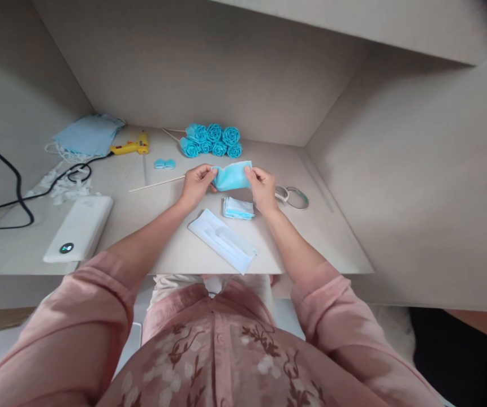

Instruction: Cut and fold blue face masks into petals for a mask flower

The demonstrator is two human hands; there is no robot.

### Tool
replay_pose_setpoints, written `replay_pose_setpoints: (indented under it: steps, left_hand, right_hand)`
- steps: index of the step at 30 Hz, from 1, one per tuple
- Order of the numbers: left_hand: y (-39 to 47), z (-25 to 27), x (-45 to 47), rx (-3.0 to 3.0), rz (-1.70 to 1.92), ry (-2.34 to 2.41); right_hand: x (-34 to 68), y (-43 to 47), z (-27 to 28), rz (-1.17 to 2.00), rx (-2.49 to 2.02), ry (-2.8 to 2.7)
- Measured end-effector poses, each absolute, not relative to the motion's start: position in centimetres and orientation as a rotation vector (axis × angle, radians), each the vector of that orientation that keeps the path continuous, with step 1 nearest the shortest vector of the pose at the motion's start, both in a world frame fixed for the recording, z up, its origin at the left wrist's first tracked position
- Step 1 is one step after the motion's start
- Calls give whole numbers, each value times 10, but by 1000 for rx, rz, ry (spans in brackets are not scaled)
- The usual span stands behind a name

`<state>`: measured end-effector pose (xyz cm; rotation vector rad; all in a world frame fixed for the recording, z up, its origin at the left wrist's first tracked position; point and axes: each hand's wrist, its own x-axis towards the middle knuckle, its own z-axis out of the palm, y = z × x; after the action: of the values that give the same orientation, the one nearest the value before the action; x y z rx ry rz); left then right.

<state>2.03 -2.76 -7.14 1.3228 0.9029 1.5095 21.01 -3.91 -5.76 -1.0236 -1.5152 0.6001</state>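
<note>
Head view: a pale table (332,243) carries a white power bank (84,226) and a pile of masks (88,135) toward the left. Near its front edge a pale panel (222,240) lies flat and aslant; bunched blue roses (213,133) lie at the back. Between these, the person's hands hold up a blue sheet (232,176) — the left hand (195,185) clamped on its left end, the right hand (263,186) pinching its upper right corner. A yellow glue gun (130,148) lies well apart, a folded stack (238,208) near the right hand. From the left hand runs a thin stick (154,184), its inner end hidden. The step looks like setting the sheet to the stick; next probably calls for a firm left pinch — and an even right-hand fold.
</note>
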Motion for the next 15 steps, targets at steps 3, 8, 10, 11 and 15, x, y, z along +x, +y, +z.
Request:
replay_pose_setpoints:
  steps: [3,8,10,11,15]
  left_hand:
    - [-26,-73,20,1322,1526,900]
    - [-24,-74,21,1316,1523,912]
    - [-24,-75,21,1313,1520,918]
    - [-24,-75,21,1313,1525,919]
    - [-23,-75,19,1299,1544,921]
  right_hand:
    - [209,-39,-59,586,-1046,-1529]
    - [209,-40,-56,565,-1058,-1520]
    - [208,-41,-55,574,-1045,-1519]
    - [208,-42,-55,577,-1041,-1519]
    - [207,-45,-54,589,-1055,-1524]
